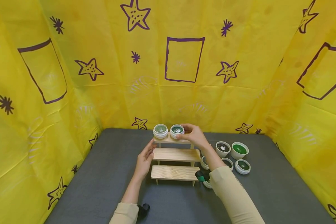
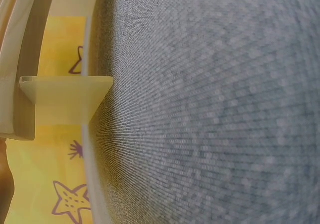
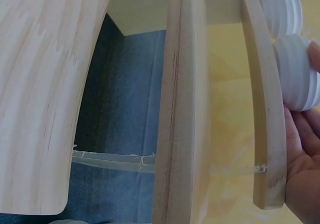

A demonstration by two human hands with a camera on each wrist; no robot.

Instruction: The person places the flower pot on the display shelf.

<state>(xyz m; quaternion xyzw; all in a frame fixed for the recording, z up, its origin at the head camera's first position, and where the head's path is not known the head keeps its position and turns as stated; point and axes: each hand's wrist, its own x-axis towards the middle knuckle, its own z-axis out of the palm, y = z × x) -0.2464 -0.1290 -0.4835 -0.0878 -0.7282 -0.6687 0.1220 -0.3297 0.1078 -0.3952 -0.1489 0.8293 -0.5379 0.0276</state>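
Observation:
A three-tier wooden display stand [image 1: 177,154] stands on the grey surface. Two small white ribbed cups sit side by side on its top tier: the left cup [image 1: 160,131] has a pale green inside, the right cup [image 1: 177,131] a dark green one with a white patch. My right hand [image 1: 194,135] grips the right cup from its right side, thumb in front; in the right wrist view this cup [image 3: 296,73] rests close against the other cup [image 3: 280,8]. My left hand [image 1: 143,160] rests its fingers against the stand's left end, by the upper two tiers.
Right of the stand are several more white cups, among them one with a black inside [image 1: 222,148], a bright green one [image 1: 239,150] and a low dark green one [image 1: 242,166]. My right forearm partly covers some. Yellow patterned cloth [image 1: 184,102] encloses the back and sides.

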